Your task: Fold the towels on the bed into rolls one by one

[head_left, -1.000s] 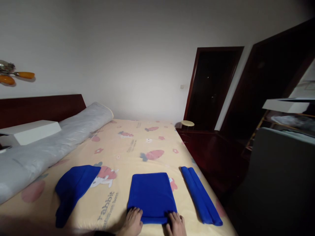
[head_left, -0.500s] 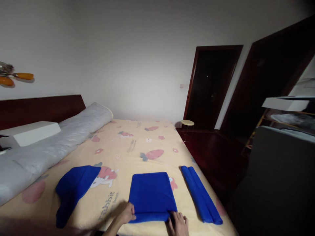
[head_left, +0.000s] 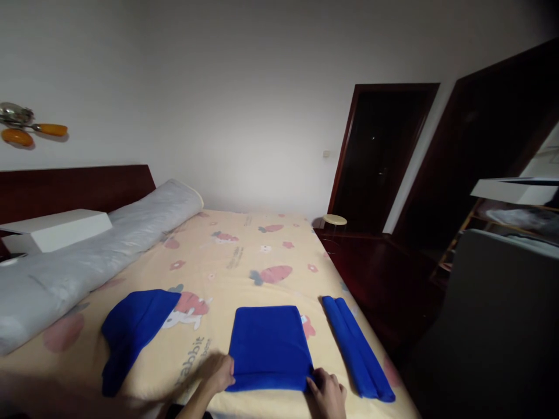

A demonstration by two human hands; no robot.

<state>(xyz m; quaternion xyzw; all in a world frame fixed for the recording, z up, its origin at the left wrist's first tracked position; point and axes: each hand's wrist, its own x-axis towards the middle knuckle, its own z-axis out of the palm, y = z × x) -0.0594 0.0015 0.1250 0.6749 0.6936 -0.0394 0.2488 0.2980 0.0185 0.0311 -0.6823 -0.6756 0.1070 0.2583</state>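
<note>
A square blue cloth (head_left: 271,340) lies flat on the bed in front of me, with a narrow strip folded over along its near edge. My left hand (head_left: 222,373) is closed on the near left corner, thumb and fingers pinching the fold. At the near right corner, my right hand (head_left: 328,391) has its fingers bent around the cloth's edge. Two long blue rolls (head_left: 358,352) of cloth lie side by side to the right of that hand. Off to the left, a crumpled blue cloth (head_left: 135,326) rests on the sheet.
The patterned bedsheet (head_left: 231,279) spreads out beneath everything. A grey padded roll (head_left: 144,224) and a white box (head_left: 65,230) lie along the headboard (head_left: 78,183). Beyond the bed's right edge stand a small stool (head_left: 335,220) and a dark grey panel (head_left: 493,308).
My right hand has shifted slightly right and outward along the near right corner. My left hand has moved slightly left. The folded strip at the near edge looks flatter. The view has turned slightly left.
</note>
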